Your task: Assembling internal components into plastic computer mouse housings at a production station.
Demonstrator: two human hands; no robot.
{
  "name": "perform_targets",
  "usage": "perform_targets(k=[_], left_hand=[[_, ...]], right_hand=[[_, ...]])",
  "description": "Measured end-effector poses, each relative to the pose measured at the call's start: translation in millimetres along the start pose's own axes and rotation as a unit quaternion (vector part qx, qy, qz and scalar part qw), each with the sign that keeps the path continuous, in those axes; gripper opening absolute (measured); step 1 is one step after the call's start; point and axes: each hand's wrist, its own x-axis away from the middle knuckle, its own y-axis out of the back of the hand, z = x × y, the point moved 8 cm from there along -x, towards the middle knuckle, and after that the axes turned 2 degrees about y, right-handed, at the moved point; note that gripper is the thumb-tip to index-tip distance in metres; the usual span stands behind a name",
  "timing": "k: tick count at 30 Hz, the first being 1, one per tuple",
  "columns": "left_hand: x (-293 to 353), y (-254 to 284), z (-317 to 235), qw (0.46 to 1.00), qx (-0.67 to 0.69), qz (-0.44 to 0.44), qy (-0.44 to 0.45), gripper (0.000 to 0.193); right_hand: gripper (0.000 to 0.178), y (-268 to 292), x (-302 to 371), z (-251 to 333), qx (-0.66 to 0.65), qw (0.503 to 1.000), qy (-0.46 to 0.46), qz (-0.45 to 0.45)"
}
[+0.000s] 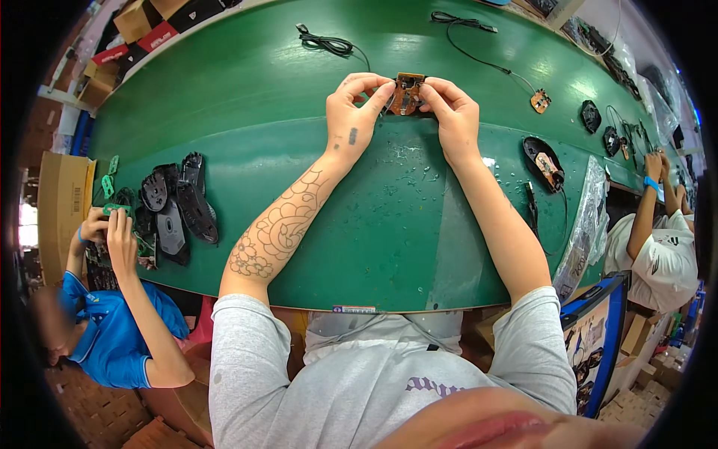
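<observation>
Between my two hands, above the far part of the green table, is a small brown circuit board [406, 100] with dark parts on it. My left hand [357, 105] pinches its left edge between thumb and fingers. On the opposite edge, my right hand [452, 112] grips the board the same way. A coiled black cable [327, 43] lies just beyond my left hand, and its lead runs toward the board. Farther right, another brown board [540, 101] rests on the table, joined to a thin black cable [471, 49].
Black mouse shells [179, 202] are piled at the left. An opened mouse [544, 165] with a board inside lies at the right, near a clear plastic bag [583, 232]. Co-workers in a blue shirt [123, 329] and a white shirt [654, 258] work at either side. Small crumbs dot the green table [359, 247].
</observation>
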Motion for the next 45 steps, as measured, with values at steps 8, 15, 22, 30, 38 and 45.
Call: perform_targets(k=[8,15,22,30,38,45], left_hand=[[2,1,0,1.0,-0.012,-0.01,-0.002,0.013],[7,-1,-4,0.999,0.016,-0.021,0.038,0.014],[9,-1,-2,0.998,0.009,-0.026,0.048,0.016],[9,-4,-3,0.999,0.003,-0.003,0.036,0.02],[7,-6,0,0.998,0.041,0.002,0.044,0.019],[-2,2,-2,0.999,0.03,0.011,0.015,0.018]], right_hand=[[0.016,-2,1,-2,-0.01,1.0,-0.003,0.014],[0.018,-6,1,-4,-0.03,0.999,-0.017,0.032],[0.017,-8,1,-4,-0.04,0.998,-0.002,0.047],[0.016,-13,3,6,-0.03,0.996,0.018,0.08],[0.016,-11,3,0,-0.038,0.996,0.009,0.076],[0.015,-15,4,-1,-0.041,0.998,0.006,0.056]])
